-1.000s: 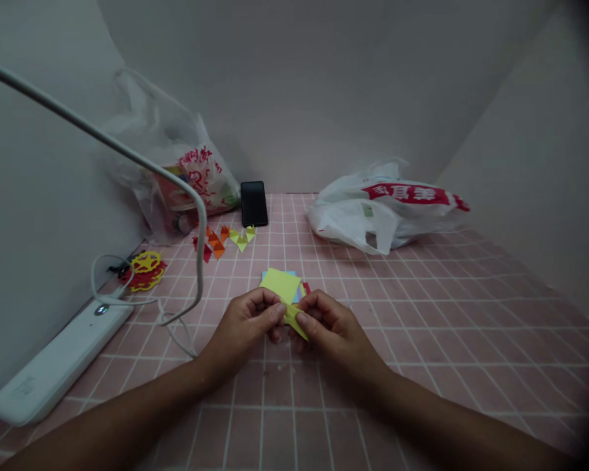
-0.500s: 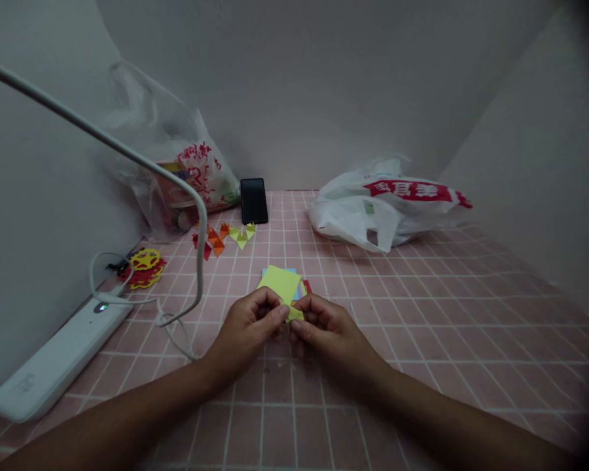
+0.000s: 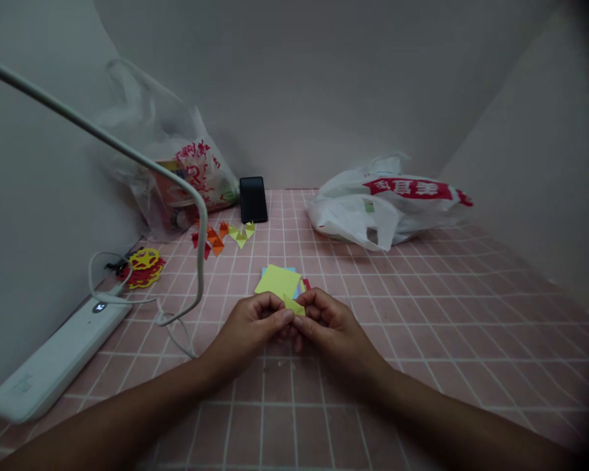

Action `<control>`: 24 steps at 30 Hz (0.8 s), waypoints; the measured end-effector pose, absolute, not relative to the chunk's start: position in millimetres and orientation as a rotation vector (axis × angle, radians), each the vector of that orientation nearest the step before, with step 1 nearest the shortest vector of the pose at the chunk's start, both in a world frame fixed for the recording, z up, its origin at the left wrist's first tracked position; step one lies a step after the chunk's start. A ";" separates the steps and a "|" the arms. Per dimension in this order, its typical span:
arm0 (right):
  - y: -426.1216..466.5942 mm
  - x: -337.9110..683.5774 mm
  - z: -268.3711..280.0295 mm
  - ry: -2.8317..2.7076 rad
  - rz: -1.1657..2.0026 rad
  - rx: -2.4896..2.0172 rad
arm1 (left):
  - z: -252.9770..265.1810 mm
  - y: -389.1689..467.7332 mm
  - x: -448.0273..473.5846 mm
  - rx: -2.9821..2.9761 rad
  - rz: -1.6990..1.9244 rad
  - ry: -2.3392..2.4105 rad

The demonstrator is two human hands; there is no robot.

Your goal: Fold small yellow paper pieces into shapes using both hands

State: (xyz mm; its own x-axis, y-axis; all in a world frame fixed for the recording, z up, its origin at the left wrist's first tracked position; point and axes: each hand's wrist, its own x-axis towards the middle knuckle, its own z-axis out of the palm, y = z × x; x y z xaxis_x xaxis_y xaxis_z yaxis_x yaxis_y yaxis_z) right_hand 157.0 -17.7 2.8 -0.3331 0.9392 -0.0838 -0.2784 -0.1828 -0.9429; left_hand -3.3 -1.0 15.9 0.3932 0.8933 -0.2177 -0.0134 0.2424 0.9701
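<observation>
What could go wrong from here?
1. The left hand and right hand both pinch the small folded paper; uneven pulling might tear or miscrease it.
2. The yellow sheet lies askew just beyond the fingers; a nudge might shift it.
3. The cable loops near the left wrist; the arm might snag it.

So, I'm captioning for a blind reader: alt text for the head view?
Left hand and right hand hold a folded yellow paper over a pink table, near colored sheets. Farther back are a phone and two bags.
</observation>
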 end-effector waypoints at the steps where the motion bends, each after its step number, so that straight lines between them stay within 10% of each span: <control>1: -17.6 157.0 2.5 -1.122 1.682 -0.893 | 16.6 -1.5 -3.2 1.153 0.779 0.981; 24: -19.0 163.0 7.5 -1.198 1.524 -1.072 | 18.8 -2.0 -3.9 1.340 0.727 0.979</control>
State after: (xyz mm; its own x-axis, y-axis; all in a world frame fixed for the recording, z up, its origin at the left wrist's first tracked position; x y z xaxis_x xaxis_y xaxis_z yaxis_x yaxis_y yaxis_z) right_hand 163.0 -19.0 7.5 -0.2257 0.9690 -0.1005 -0.1308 -0.1324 -0.9825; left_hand -3.9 -2.0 18.8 0.4384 0.8849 -0.1573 0.1052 0.1233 0.9868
